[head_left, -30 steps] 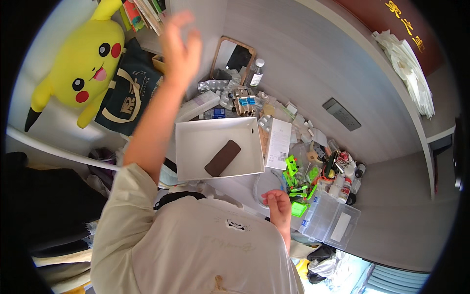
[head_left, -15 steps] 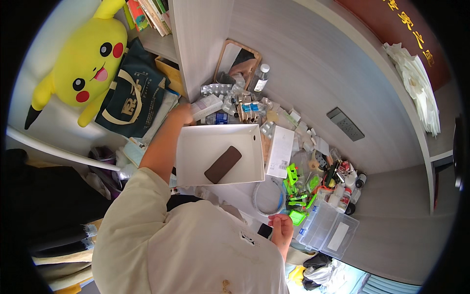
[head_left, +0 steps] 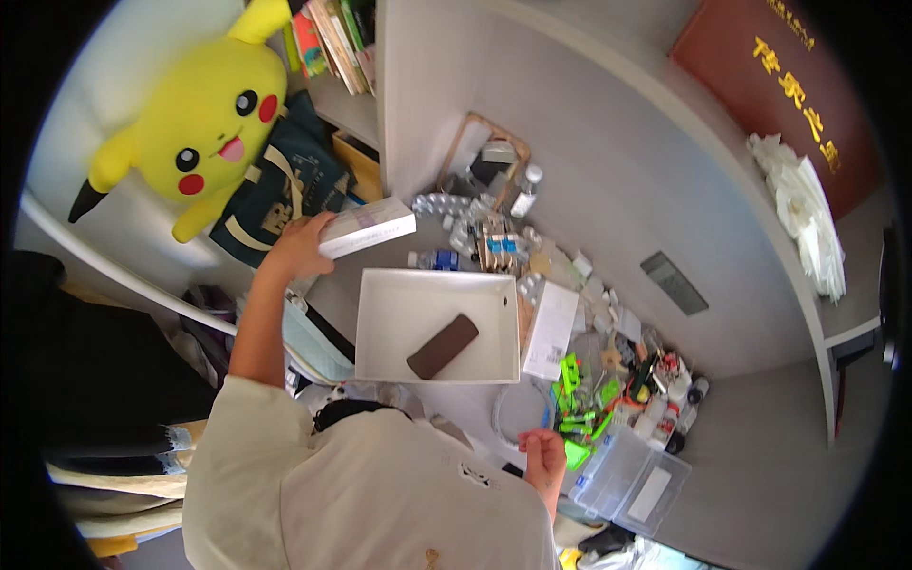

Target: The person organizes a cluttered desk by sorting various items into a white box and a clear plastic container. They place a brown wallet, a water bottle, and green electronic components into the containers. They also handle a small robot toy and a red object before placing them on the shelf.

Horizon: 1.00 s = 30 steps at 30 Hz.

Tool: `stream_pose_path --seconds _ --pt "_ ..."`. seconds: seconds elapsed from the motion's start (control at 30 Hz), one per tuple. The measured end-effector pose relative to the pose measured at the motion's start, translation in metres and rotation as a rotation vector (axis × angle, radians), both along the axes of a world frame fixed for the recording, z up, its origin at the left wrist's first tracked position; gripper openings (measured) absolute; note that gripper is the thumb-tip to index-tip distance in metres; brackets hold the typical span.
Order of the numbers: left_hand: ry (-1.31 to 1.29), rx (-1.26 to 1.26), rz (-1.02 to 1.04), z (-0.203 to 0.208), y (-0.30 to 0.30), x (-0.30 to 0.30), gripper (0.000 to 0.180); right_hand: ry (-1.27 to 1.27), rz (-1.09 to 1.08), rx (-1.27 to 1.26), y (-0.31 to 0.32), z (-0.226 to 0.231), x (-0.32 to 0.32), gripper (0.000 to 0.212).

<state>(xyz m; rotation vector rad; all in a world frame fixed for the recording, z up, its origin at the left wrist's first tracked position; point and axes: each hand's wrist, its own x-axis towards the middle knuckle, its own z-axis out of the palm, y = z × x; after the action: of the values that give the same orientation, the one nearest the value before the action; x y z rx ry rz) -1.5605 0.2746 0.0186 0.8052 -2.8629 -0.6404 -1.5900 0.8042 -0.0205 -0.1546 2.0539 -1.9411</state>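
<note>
Slim white carton, long and rectangular (head_left: 372, 226): in the left hand (head_left: 300, 251), fingers and thumb closed on its near left end. Sits over the back-left of the grey counter (head_left: 465, 399), tilted, far end pointing right. Looks closed; contents can't be seen.

Right hand (head_left: 543, 458): fingers curled in, thumb up close to them. Can't tell if it's pinching anything. Nearest item is a clear ring-shaped coil (head_left: 497, 410), just beyond the fingertips.

Main container: open white rectangular cardboard box (head_left: 365, 328), in front of the slim carton and to its right. One thing inside: dark brown elongated block with rounded ends (head_left: 444, 346), lying diagonally on the bottom.

Right of the open box: upright-looking white carton with a printed label (head_left: 552, 328), contents hidden. Next to that, bright green plastic pieces (head_left: 570, 399), loose pile. Front right: clear plastic case with blue latches (head_left: 608, 461), lid swung open, white strip on the lid.

Behind the open box: small clear bottle with blue label (head_left: 445, 259) on its side, silver blister packs (head_left: 439, 204), clear bottle with white cap (head_left: 526, 193) standing near a wood-framed mirror (head_left: 524, 152). Small mixed bottles (head_left: 676, 391) clustered far right.

Left side: dark green cloth bag with cream handles (head_left: 328, 180), next to a yellow plush toy (head_left: 190, 123).
</note>
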Motion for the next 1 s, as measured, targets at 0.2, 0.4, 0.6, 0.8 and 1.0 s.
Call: stream_pose_path --seconds 0.2,0.4,0.6,0.8,1.0 --pt "0.654 0.149 -0.056 0.151 0.037 0.064 0.083 -0.012 0.096 -0.034 -0.013 -0.002 -0.010 0.007" --pt "0.817 -0.372 -0.075 0.307 0.074 -0.001 0.065 0.034 0.121 -0.041 -0.013 0.005 -0.017 0.007" --pt "-0.154 -0.635 0.099 0.417 0.079 -0.099 0.061 0.047 0.144 -0.084 -0.006 -0.003 -0.011 0.007" --pt "0.116 -0.844 0.159 0.395 0.063 -0.154 0.058 0.094 0.037 -0.064 0.018 -0.005 0.001 0.009" --pt "0.481 -0.994 0.186 0.359 0.081 -0.177 0.034 0.049 0.012 -0.034 0.023 -0.012 0.010 0.008"
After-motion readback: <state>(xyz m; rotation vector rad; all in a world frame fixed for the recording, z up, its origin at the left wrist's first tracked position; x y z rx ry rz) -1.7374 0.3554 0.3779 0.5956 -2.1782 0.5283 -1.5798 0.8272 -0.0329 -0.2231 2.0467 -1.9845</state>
